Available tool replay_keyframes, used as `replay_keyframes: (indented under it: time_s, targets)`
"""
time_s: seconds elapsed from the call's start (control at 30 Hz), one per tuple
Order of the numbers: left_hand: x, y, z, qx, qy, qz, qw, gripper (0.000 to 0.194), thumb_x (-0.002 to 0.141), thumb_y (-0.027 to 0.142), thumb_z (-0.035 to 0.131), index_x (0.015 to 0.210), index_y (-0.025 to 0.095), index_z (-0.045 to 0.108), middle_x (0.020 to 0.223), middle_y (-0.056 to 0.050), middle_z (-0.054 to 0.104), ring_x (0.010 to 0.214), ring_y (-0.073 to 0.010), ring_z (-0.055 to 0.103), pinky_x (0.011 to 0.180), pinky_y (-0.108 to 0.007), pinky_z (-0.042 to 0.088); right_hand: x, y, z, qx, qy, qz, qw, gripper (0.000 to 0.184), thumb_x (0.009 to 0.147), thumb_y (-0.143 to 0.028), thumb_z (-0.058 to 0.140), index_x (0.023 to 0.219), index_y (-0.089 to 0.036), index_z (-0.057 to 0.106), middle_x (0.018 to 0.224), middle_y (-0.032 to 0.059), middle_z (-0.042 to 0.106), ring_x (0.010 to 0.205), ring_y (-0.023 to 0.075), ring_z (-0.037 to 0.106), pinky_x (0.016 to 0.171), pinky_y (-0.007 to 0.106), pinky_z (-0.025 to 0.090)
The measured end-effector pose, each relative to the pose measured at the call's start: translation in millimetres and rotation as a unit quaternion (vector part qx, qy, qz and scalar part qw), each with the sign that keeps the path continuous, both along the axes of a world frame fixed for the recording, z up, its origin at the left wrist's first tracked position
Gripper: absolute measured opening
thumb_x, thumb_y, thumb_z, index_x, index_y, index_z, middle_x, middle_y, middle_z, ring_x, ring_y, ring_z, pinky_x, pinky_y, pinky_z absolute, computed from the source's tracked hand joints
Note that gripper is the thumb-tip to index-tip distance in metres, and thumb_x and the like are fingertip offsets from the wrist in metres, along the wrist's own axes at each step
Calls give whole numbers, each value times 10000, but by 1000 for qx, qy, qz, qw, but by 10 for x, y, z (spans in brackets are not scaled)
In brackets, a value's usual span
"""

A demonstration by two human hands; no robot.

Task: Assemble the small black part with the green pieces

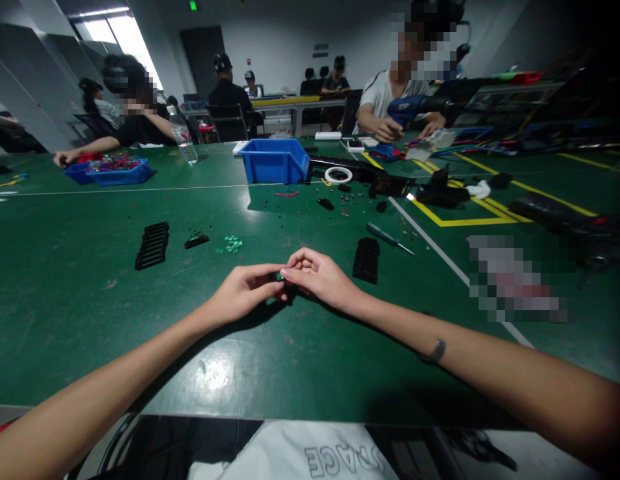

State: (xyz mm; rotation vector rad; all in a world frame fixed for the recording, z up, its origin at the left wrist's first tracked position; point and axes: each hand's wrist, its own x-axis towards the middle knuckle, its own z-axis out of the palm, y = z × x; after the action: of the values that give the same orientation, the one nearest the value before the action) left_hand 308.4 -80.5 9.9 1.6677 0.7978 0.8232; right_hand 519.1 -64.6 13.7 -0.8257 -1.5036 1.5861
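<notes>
My left hand (247, 290) and my right hand (317, 277) meet over the green table (230, 360), fingertips pinched together. Between them is a small dark part with a green piece (279, 276) on it, mostly covered by the fingers. To the left lie a pile of little green pieces (233, 244), a small black part (196, 241) with bits beside it, and a row of black slotted parts (152, 245). Right of my right hand is a black block (366, 260) of joined parts. A screwdriver (389, 238) with a dark green handle lies just beyond it.
An open blue bin (275, 162) stands ahead, near a roll of white tape (339, 175) and scattered screws. A water bottle (183, 135) and blue trays of wires (113, 168) are farther left. Across the table, a person (385, 107) handles a blue power drill (415, 110).
</notes>
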Motion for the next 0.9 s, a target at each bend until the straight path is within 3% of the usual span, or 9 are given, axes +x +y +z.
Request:
replay_keyframes:
  time_s: [0.4, 0.7, 0.9]
  targets:
    - [16, -9, 87, -21, -5, -6, 1000, 394, 969, 325, 611, 1287, 101, 674, 869, -84, 762, 809, -165, 693, 813, -282, 525, 6, 1, -46, 9, 19, 41, 999, 335, 825, -415, 786, 912, -186, 558, 768, 33, 748, 698, 172, 721, 609, 268, 505]
    - [-7, 8, 89, -6, -8, -19, 1000, 376, 982, 319, 597, 1299, 133, 676, 871, -68, 761, 819, -165, 693, 841, -289, 512, 91, 32, -9, 46, -21, 42, 998, 282, 881, -417, 718, 914, -153, 622, 731, 2, 654, 566, 94, 543, 508, 227, 395]
    - [-27, 9, 84, -15, -13, -10, 1000, 420, 992, 337, 585, 1358, 138, 645, 856, -65, 756, 834, -166, 681, 847, -285, 498, 98, 32, -16, 27, 9, 101, 994, 265, 872, -340, 731, 998, -176, 566, 817, 47, 735, 651, 123, 604, 518, 219, 400]
